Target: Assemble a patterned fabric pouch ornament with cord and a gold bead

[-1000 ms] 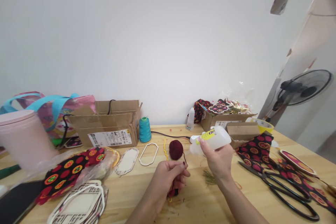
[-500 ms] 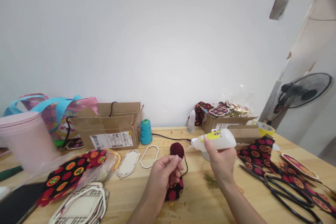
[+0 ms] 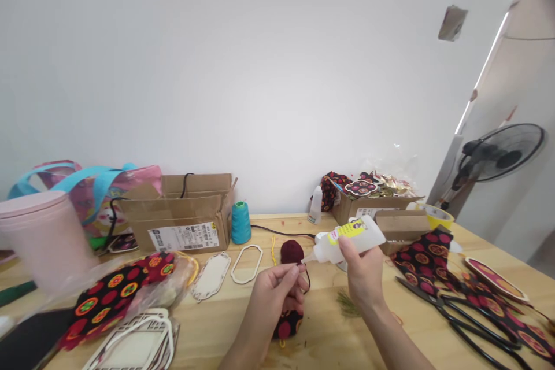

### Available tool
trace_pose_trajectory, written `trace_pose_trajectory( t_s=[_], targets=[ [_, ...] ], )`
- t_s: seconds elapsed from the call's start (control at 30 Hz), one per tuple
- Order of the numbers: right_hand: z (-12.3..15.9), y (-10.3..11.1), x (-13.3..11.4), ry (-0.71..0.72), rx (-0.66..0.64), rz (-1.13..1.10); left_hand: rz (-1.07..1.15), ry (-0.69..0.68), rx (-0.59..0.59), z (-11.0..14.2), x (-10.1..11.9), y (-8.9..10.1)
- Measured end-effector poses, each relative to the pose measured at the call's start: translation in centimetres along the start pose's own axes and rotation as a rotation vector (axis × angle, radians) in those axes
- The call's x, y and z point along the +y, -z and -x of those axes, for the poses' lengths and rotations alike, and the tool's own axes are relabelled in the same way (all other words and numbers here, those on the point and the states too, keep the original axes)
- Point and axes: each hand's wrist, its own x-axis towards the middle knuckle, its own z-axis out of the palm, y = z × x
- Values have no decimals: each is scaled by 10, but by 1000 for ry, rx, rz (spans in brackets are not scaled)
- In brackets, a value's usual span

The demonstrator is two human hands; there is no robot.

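My right hand [image 3: 364, 274] is wrapped round a white squeeze bottle of glue [image 3: 355, 237] with a yellow label. The bottle is tilted, and its thin nozzle points left, close to my left fingertips. My left hand [image 3: 277, 289] is closed in a pinch on what looks like dark red yarn; the pinched end itself is too small to make out. Just behind those fingers sits a dark red ball of yarn [image 3: 292, 251], a strand curving down its right side. Below the left hand lies a patterned fabric piece [image 3: 287, 325] with a small yellow loop, partly hidden by the hand.
Large black scissors [image 3: 440, 300] and patterned fabric [image 3: 427, 254] lie on the right. A teal thread cone [image 3: 241, 223], a cardboard box [image 3: 182, 208] and pale wooden frames [image 3: 247, 264] stand or lie to the left. Another small bottle [image 3: 316, 206] is near the wall.
The glue bottle has tipped nozzle-down and moved left, bringing its tip to my left fingertips. My left hand keeps its pinch, shifted slightly.
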Motion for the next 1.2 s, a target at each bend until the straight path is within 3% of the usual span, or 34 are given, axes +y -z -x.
trace_pose_trajectory(
  t_s=[0.13, 0.37, 0.57, 0.7, 0.87, 1.07, 1.2],
  targets=[
    [2, 0, -5, 12, -72, 27, -66, 24, -33, 2, -3, -2],
    [4, 2, -6, 88, -73, 93, -124, 35, -17, 3, -1, -5],
    [6, 2, -5, 194, -187, 194, -185, 36, -20, 3, -2, -6],
    [4, 4, -3, 264, -166, 282, -200, 35, -36, 3, -2, -7],
    [0, 7, -3, 238, -60, 241, -203, 42, -25, 3, -2, -5],
    [5, 4, -5, 227, -180, 227, -215, 38, -38, 3, -3, -5],
    [3, 5, -4, 209, -177, 281, -224, 41, -34, 3, -4, -6]
  ],
)
